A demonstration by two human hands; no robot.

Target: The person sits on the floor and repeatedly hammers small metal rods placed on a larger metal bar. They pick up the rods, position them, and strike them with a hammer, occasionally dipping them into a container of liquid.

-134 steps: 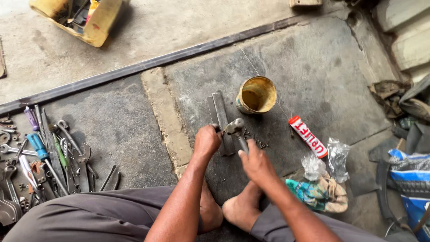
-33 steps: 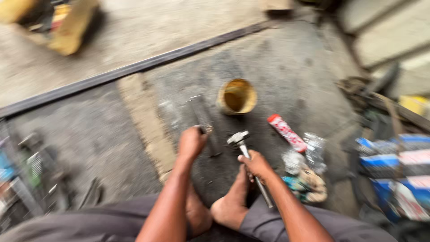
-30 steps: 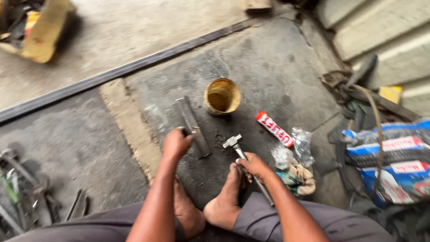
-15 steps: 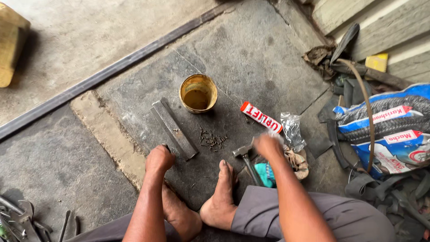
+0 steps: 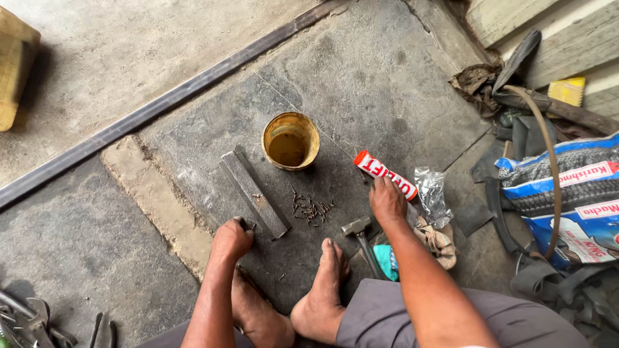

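Note:
My left hand (image 5: pixel 231 240) is a closed fist resting on the stone floor, just touching the near end of a flat grey metal bar (image 5: pixel 253 192). My right hand (image 5: pixel 387 201) reaches forward, its fingers curled over the near end of a red and white tube (image 5: pixel 375 170) lying on the floor. A small hammer (image 5: pixel 361 237) lies loose between my right foot and my right arm. A little pile of dark nails (image 5: pixel 312 208) sits in front of my feet. A yellow tin can (image 5: pixel 291 140), with brownish liquid inside, stands behind the nails.
A crumpled clear plastic bag (image 5: pixel 431 192), a rag (image 5: pixel 440 241) and a teal object (image 5: pixel 385 256) lie by my right arm. Blue printed bags (image 5: pixel 567 193) and rubber scraps fill the right side. Wrenches (image 5: pixel 32 317) lie at the lower left. A dark metal strip (image 5: pixel 155 106) crosses the floor.
My right hand has let go of the hammer, which now lies on the floor, and moved right onto the tube. The view has swung right. My left fist stays by the bar.

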